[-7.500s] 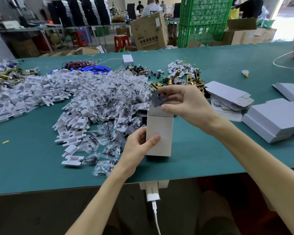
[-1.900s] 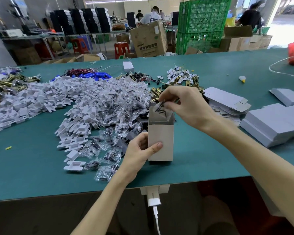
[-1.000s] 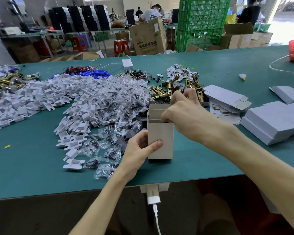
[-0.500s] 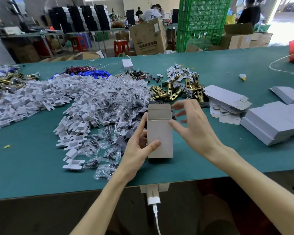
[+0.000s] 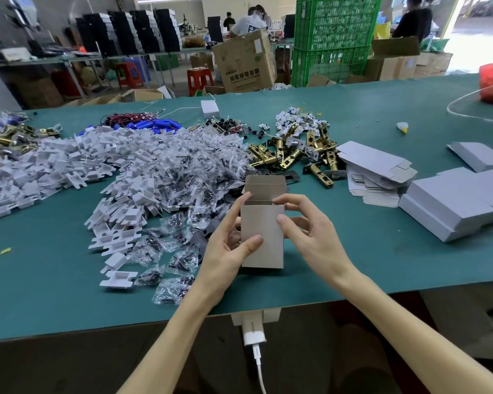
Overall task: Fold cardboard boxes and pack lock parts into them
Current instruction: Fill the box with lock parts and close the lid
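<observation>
Two hands frame the job: the left hand (image 5: 228,251) grips the left side of a plain grey cardboard box (image 5: 264,237), thumb flat on its front, and the right hand (image 5: 310,237) pinches the upper right edge, forefinger curled at the open rim. The box stands upright on the green table (image 5: 54,280) between them, crisp-sided, its lid flap (image 5: 265,184) raised beyond the fingertips, contents out of sight. Closing appears the step in hand; the next move calls for folding that lid down and tucking it in.
</observation>
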Available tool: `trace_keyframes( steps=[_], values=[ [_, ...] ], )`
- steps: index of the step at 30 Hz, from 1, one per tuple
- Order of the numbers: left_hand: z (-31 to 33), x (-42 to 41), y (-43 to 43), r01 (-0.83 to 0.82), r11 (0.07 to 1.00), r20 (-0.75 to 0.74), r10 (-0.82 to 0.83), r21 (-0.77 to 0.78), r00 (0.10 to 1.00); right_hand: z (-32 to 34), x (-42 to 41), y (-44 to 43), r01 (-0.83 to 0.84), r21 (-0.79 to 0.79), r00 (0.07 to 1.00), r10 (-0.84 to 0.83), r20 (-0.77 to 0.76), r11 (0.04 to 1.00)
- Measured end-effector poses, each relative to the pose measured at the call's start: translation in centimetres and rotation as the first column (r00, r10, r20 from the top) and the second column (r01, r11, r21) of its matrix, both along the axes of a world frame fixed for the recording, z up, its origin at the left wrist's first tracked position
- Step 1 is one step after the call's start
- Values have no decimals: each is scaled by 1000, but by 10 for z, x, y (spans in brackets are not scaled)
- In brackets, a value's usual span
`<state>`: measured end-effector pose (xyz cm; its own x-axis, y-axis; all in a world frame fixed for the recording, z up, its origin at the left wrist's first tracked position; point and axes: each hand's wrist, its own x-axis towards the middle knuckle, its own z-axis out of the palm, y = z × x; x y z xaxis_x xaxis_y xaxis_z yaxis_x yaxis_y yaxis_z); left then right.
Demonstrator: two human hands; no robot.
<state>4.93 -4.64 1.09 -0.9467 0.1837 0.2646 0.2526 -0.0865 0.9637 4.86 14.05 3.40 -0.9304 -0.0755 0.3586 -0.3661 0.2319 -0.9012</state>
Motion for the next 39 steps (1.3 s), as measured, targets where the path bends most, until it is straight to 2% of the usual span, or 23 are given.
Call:
trace_keyframes(
  steps=[7, 11, 13, 15, 19, 23, 27, 31, 36, 39],
  values=[
    [0, 2, 4, -113, 991, -116, 104, -76, 988, -12, 9, -16, -60, -148, 998, 64, 26, 987],
    [1, 2, 8, -286, 932, -314, 209, -223, 926, -20, 13, -23, -72, -211, 997, 75, 5, 975],
    [5, -2, 7, -366, 895, -427, 235, -255, 873, -22, 13, -24, -86, -235, 996, 90, 4, 968],
    [11, -6, 7, -408, 876, -477, 253, -256, 842, -23, 13, -24, -91, -242, 995, 95, 4, 966],
    [20, -10, 11, -352, 920, -345, 278, -173, 897, -23, 14, -23, -96, -244, 994, 104, 18, 965],
    [22, -8, 19, -298, 953, -104, 303, 61, 947, -23, 13, -23, -102, -253, 993, 112, 25, 962],
    [25, -7, 26, -314, 927, -45, 329, 207, 943, -24, 14, -22, -115, -270, 992, 125, 21, 956],
    [30, -8, 27, -242, 947, -35, 254, 211, 966, -23, 14, -21, -128, -290, 990, 140, 22, 948],
    [29, -9, 20, -213, 960, 35, 210, 181, 977, -23, 13, -20, -137, -300, 988, 150, 23, 944],
    [32, -10, 18, -189, 957, 121, 166, 219, 979, -23, 13, -20, -149, -295, 987, 162, 20, 944]
  ],
)
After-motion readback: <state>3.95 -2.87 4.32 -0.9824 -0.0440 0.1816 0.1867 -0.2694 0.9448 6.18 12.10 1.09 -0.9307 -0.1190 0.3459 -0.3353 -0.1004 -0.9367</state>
